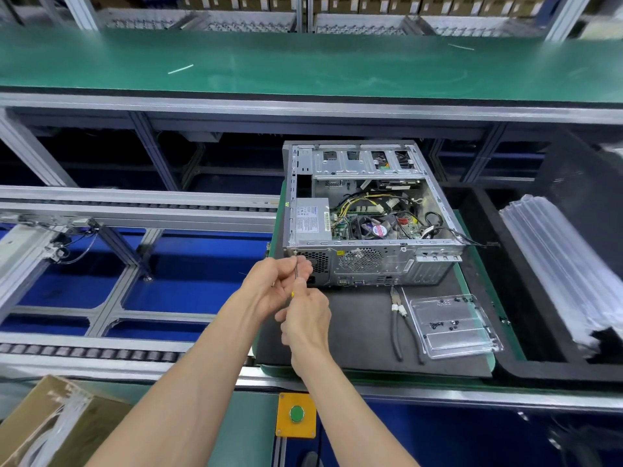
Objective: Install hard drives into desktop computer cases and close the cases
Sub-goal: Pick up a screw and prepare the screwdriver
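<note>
An open desktop computer case (367, 214) lies on its side on a dark mat (364, 338), its insides showing: power supply, fan, cables and a metal drive cage at the far end. A screwdriver (295, 273) points at the rear top-left corner of the case. My left hand (276, 284) pinches the thin metal shaft near the tip. My right hand (306, 321) grips the handle, where a bit of yellow shows between the fingers. No hard drive is visible.
Pliers (397, 318) and a clear plastic tray (451, 326) holding several small black screws lie on the mat right of my hands. Stacked clear trays (566, 264) fill a black bin at right. A green button box (296, 414), cardboard box (50, 419) and roller conveyor (101, 210) are near.
</note>
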The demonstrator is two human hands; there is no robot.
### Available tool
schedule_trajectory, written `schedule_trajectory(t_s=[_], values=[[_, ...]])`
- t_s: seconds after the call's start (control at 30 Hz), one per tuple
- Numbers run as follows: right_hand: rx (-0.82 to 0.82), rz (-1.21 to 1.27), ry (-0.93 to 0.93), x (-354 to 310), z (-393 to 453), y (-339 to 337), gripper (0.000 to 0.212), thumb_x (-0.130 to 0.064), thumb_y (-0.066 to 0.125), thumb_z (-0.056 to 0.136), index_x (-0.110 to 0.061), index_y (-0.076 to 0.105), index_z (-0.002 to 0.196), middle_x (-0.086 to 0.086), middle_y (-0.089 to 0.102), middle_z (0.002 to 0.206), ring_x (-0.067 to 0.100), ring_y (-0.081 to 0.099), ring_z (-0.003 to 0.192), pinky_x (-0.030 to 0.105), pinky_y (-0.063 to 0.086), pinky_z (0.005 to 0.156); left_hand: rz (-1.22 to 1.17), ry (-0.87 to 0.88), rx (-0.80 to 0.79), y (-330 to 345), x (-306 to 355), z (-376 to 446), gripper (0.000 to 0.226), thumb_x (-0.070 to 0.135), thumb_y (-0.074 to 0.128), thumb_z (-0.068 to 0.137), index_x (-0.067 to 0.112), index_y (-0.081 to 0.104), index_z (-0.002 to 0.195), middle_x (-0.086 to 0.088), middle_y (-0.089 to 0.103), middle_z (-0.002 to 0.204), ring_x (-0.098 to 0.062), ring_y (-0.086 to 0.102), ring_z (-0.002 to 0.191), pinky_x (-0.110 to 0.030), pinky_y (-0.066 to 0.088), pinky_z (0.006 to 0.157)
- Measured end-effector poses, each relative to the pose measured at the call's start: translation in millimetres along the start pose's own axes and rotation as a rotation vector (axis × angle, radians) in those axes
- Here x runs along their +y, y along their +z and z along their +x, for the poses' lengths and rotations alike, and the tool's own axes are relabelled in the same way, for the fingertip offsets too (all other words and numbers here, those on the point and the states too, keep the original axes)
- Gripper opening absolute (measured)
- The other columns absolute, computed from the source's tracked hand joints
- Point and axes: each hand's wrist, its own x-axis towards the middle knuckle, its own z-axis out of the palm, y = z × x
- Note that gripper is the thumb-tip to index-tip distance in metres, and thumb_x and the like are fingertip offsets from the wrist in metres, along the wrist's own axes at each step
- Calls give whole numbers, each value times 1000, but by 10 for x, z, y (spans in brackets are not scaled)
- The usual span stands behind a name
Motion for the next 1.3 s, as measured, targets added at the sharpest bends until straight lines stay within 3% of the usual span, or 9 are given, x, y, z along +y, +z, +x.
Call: schedule_trajectory(t_s=[0.07, 0.17, 0.23, 0.53, 0.73, 0.9, 1.0, 1.13, 1.3], values=[[47, -14, -38, 44, -14, 10, 28, -48, 57, 93, -20, 53, 92, 6, 68, 85, 23, 65, 77, 41, 56, 68, 40, 12, 32, 30, 16, 1, 18, -3, 48, 101, -11, 64, 100, -15, 71, 71, -18, 70, 55, -25, 59, 54], [161, -86, -170, 86, -55, -12, 21, -32, 71, 86, -22, 53, 88, -8, 61, 79, 1, 56, 73, 13, 39, 57, 103, 37, 81, 57, 47, -1, 17, -5, 56, 97, -9, 66, 85, -15, 72, 67, -19, 72, 57, -26, 58, 52], [207, -117, -209, 94, -50, -21, 18, -27, 73, 87, -21, 56, 84, -11, 59, 74, -3, 53, 69, 12, 38, 54, 136, 49, 112, 68, 58, 11, 11, -6, 61, 94, -9, 67, 85, -14, 72, 67, -19, 72, 57, -26, 58, 50], [140, -238, -60, 87, -10, 62, 42, -39, 37, 104, -8, 64, 96, 12, 72, 99, 32, 64, 98, 42, 53, 86, 81, 2, 38, -50, -29, 37, 15, 6, 66, 95, -6, 72, 89, -12, 72, 77, -18, 68, 61, -27, 58, 57], [93, 147, 106, 1, -34, 39, 40, -48, 51, 96, -13, 61, 81, 10, 72, 69, 19, 57, 49, 30, 44, 44, 142, -28, 74, 0, 79, -10, 11, -5, 59, 95, -10, 67, 90, -16, 72, 72, -20, 71, 58, -29, 59, 53], [139, 7, -54, 99, -44, 34, 29, -40, 70, 84, -13, 61, 84, 6, 69, 80, 28, 67, 73, 43, 58, 68, 184, 17, 160, 47, 86, -11, 3, -10, 70, 85, -11, 67, 83, -19, 71, 67, -23, 71, 55, -32, 60, 52], [167, -103, -107, 94, -44, 19, 35, -39, 60, 94, -10, 65, 75, 3, 69, 74, 23, 63, 73, 34, 50, 66, 196, 32, 176, 39, 63, 5, 7, -7, 76, 80, -9, 69, 81, -18, 71, 70, -22, 71, 56, -30, 59, 51], [143, -89, -7, 58, -25, 58, 40, -38, 34, 105, -12, 61, 89, 10, 72, 90, 30, 66, 91, 44, 55, 85, 209, 19, 85, -13, 29, -9, 12, 4, 74, 86, -6, 74, 79, -16, 73, 75, -20, 71, 60, -30, 59, 58], [111, 173, 89, 1, -48, 46, 43, -53, 47, 97, -13, 59, 84, 10, 70, 81, 29, 63, 71, 46, 53, 70, 171, -2, 71, -10, 65, -10, 12, -8, 57, 94, -11, 69, 94, -20, 75, 81, -24, 75, 67, -32, 62, 57]])
